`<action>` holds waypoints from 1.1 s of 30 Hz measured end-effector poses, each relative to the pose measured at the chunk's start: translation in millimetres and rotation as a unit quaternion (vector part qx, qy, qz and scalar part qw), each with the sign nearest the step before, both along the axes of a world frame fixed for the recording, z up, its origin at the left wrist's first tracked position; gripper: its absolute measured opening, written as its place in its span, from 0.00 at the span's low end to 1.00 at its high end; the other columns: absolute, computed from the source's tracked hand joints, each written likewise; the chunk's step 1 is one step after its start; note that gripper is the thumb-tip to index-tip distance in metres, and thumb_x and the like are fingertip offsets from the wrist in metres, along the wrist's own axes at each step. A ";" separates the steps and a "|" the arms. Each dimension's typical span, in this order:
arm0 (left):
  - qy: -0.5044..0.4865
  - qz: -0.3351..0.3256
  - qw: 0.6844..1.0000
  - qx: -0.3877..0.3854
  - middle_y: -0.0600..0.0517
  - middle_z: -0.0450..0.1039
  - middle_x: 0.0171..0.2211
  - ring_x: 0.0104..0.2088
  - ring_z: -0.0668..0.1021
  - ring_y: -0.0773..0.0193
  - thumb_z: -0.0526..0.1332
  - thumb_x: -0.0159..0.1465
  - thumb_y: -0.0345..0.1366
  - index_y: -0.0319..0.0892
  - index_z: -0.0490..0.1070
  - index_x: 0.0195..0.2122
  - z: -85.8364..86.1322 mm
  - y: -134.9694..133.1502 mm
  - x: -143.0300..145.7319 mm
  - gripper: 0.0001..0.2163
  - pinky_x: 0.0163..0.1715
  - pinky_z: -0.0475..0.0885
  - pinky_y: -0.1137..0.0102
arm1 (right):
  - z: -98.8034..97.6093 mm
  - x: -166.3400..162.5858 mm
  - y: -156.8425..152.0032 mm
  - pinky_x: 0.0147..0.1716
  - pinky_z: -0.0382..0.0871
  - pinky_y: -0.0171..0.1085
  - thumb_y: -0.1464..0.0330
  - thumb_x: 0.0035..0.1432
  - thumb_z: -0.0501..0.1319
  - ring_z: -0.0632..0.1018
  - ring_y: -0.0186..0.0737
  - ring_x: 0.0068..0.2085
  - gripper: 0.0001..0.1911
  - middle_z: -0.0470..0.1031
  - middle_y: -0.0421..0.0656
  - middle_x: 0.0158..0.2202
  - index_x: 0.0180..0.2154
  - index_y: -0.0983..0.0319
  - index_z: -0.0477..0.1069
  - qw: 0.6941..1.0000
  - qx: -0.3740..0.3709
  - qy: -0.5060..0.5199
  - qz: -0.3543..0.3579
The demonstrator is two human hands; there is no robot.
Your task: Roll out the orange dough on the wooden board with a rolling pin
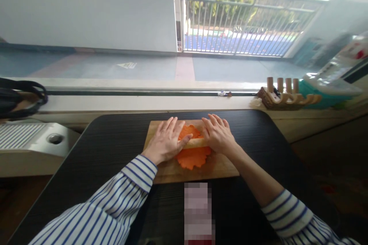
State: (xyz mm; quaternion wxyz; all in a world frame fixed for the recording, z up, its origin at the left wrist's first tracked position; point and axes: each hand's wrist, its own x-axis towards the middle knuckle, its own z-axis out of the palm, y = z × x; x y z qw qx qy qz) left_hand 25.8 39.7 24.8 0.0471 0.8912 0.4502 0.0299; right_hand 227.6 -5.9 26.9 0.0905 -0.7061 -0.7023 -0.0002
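Note:
A sheet of orange dough (193, 159) with a ragged edge lies flat on a wooden board (169, 174). Across it runs a pale wooden rolling pin (195, 143), its middle showing between my hands. My left hand (169, 138) rests on the pin's left end, fingers stretched forward and thumb pointing inward along it. On the right end lies my right hand (218, 132), its fingers extended over the pin and slightly bent. Both palms cover the pin's ends, so those are hidden. The dough shows in front of and behind the pin.
The board sits on a black table (115, 141) against a windowsill (138, 103). On the sill at right stand a wooden rack with pegs (283, 97) and a teal container (319, 93). A black strapped item (20, 97) is at left, above a white slatted unit (31, 138).

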 end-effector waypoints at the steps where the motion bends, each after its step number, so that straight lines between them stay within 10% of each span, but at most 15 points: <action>1: -0.001 -0.009 1.000 0.011 0.38 0.53 0.65 0.66 0.55 0.50 0.39 0.66 0.58 0.37 0.55 0.64 -0.3 -6.2 -2.1 0.35 0.62 0.52 0.51 | -1.1 -1.3 -7.7 0.59 0.51 0.53 0.64 0.65 0.46 0.60 0.49 0.63 0.22 0.61 0.50 0.62 0.58 0.60 0.63 1.000 0.013 -0.004 0.005; 8: -0.036 -0.072 0.992 0.094 0.38 0.53 0.65 0.66 0.55 0.46 0.47 0.64 0.59 0.39 0.60 0.62 -5.2 -50.4 -17.2 0.34 0.63 0.49 0.48 | -11.9 -9.4 -62.0 0.62 0.44 0.51 0.62 0.67 0.45 0.60 0.46 0.63 0.21 0.63 0.48 0.62 0.56 0.60 0.66 0.996 0.075 -0.021 0.037; 33: -0.042 0.014 0.999 -0.009 0.37 0.56 0.64 0.65 0.56 0.50 0.35 0.65 0.60 0.37 0.58 0.63 0.4 32.9 4.5 0.37 0.62 0.51 0.52 | 4.7 1.0 40.8 0.57 0.54 0.48 0.67 0.62 0.48 0.66 0.46 0.57 0.19 0.69 0.48 0.56 0.52 0.59 0.67 0.999 0.009 0.037 -0.010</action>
